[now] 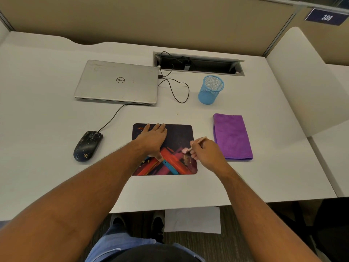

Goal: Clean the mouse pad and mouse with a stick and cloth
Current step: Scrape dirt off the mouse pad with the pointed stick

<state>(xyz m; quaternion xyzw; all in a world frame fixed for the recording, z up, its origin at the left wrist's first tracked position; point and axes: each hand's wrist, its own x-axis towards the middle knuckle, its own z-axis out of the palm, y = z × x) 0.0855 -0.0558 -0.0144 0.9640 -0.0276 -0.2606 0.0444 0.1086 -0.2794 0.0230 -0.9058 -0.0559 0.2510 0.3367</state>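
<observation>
A dark mouse pad (pixel 179 135) with red and blue stripes lies in the middle of the white desk. My left hand (pixel 153 138) presses flat on its left half, fingers straight. My right hand (pixel 203 153) pinches a thin stick (pixel 200 140) like a pen; the stick's pale pink tip (pixel 185 150) touches the pad's right part. A black speckled wired mouse (pixel 87 145) sits on the desk left of the pad. A folded purple cloth (pixel 233 137) lies right of the pad, untouched.
A closed silver laptop (pixel 118 82) lies at the back left, its black cable (pixel 177 91) looping towards an open cable tray (pixel 198 63). A blue mesh pen cup (pixel 210 89) stands behind the cloth. A white partition (pixel 306 82) borders the desk's right side.
</observation>
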